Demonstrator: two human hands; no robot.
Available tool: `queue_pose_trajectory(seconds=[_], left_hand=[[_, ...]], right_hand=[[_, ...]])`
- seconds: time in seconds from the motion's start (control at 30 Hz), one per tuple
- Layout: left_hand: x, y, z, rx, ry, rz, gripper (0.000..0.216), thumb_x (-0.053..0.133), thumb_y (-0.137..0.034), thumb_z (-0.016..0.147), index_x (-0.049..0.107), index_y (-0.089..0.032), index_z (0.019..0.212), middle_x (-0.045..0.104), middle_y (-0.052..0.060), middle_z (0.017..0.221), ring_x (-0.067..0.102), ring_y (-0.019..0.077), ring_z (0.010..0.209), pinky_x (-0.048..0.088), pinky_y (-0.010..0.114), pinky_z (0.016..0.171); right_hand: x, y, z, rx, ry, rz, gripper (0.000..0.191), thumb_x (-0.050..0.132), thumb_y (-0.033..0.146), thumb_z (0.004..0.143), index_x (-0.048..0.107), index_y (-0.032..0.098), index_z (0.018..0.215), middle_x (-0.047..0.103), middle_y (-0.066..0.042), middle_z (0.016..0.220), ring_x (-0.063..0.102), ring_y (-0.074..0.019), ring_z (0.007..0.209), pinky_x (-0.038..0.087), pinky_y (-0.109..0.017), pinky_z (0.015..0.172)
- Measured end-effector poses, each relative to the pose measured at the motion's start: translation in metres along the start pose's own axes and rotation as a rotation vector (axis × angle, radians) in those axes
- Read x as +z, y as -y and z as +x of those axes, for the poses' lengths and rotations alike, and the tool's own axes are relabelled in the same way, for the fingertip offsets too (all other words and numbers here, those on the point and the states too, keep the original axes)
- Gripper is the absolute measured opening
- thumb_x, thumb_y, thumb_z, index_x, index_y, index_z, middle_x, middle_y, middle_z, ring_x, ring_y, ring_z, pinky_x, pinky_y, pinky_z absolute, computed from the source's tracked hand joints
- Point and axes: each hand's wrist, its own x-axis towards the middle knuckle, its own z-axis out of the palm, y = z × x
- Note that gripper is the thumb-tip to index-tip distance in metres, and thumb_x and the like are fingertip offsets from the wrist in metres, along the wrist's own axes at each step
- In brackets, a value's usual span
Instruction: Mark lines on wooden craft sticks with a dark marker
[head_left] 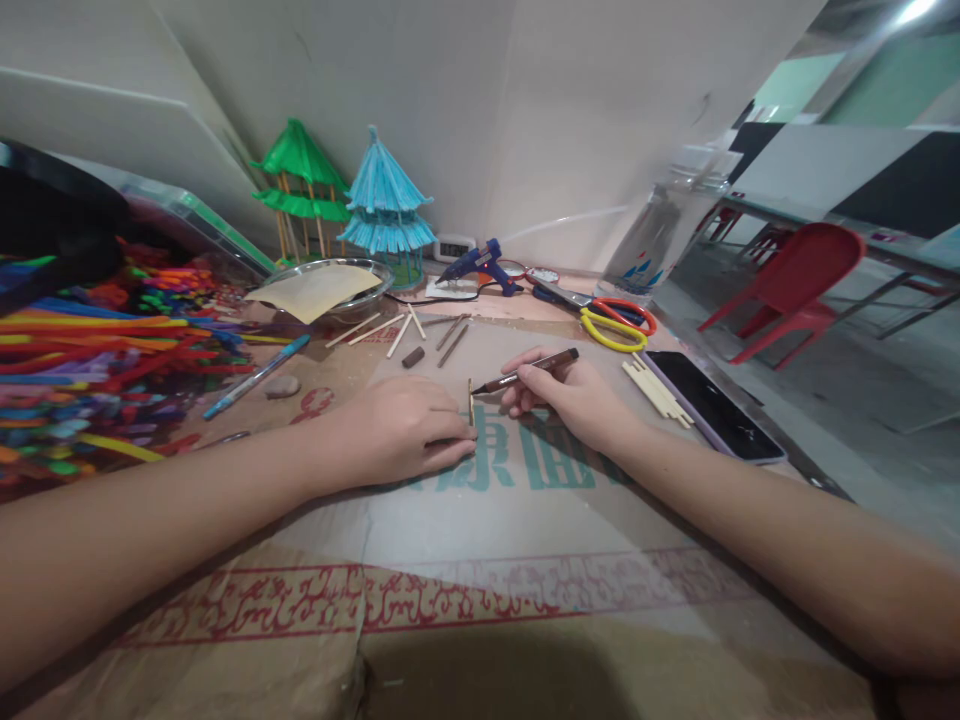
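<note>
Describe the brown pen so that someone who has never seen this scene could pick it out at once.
Start at the printed cardboard between the two forearms and follow the right forearm to the right hand. Held there is the brown pen, its tip aimed at a small stick by the left hand. Unlike the blue pen lying farther left, it is dark brown and in hand.

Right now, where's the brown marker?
Head view, just right of centre: the brown marker is in the right hand, tip at the thin stick held by the left hand.
</note>
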Motion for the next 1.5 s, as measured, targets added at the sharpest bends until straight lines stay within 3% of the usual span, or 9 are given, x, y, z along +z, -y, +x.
queue_pose_trajectory(seconds=[0.3, 0.63, 0.93, 1.27, 1.5], left_hand=[[0.0006, -0.0004, -0.0014, -0.001, -0.004, 0.018, 0.026, 0.053, -0.033, 0.098, 0.073, -0.019, 0.089, 0.067, 0.003, 0.069, 0.062, 0.0151, 0.065, 0.042, 0.028, 0.061], [-0.0004, -0.0011, 0.0001, -0.001, -0.003, 0.018, 0.024, 0.055, -0.031, 0.098, 0.071, -0.019, 0.085, 0.066, 0.002, 0.067, 0.059, 0.015, 0.064, 0.039, 0.028, 0.06], [-0.002, -0.0018, 0.0005, -0.003, -0.001, 0.008, 0.026, 0.053, -0.031, 0.098, 0.072, -0.018, 0.084, 0.065, 0.002, 0.066, 0.059, 0.0151, 0.063, 0.039, 0.029, 0.06], [-0.0024, -0.0018, -0.0001, -0.001, -0.002, 0.015, 0.026, 0.053, -0.031, 0.098, 0.07, -0.019, 0.082, 0.064, 0.002, 0.066, 0.059, 0.0147, 0.063, 0.039, 0.029, 0.059], [-0.0019, -0.0019, -0.0001, -0.009, 0.006, 0.01, 0.024, 0.054, -0.031, 0.098, 0.071, -0.019, 0.086, 0.067, 0.002, 0.069, 0.06, 0.0149, 0.065, 0.038, 0.029, 0.061]], right_hand=[[0.0007, -0.0012, 0.001, 0.015, -0.037, -0.002, 0.014, 0.061, 0.03, 0.092, 0.065, 0.02, 0.1, 0.072, -0.003, 0.08, 0.066, -0.0125, 0.062, 0.06, -0.029, 0.065], [-0.0001, 0.0025, -0.0015, -0.025, 0.021, -0.049, 0.016, 0.062, 0.034, 0.089, 0.063, 0.018, 0.088, 0.071, -0.002, 0.066, 0.065, -0.0132, 0.059, 0.054, -0.026, 0.059], [0.0016, 0.0005, -0.0003, 0.034, -0.043, 0.015, 0.015, 0.062, 0.032, 0.091, 0.064, 0.019, 0.098, 0.071, -0.002, 0.076, 0.065, -0.0123, 0.06, 0.059, -0.027, 0.061], [-0.0015, 0.0017, -0.0026, -0.039, 0.052, -0.08, 0.017, 0.063, 0.035, 0.088, 0.064, 0.018, 0.087, 0.071, -0.002, 0.066, 0.065, -0.014, 0.057, 0.05, -0.025, 0.055], [0.0005, -0.0001, -0.0016, -0.012, -0.001, -0.003, 0.015, 0.061, 0.034, 0.091, 0.064, 0.019, 0.097, 0.071, -0.001, 0.074, 0.063, -0.0119, 0.059, 0.058, -0.028, 0.062]])
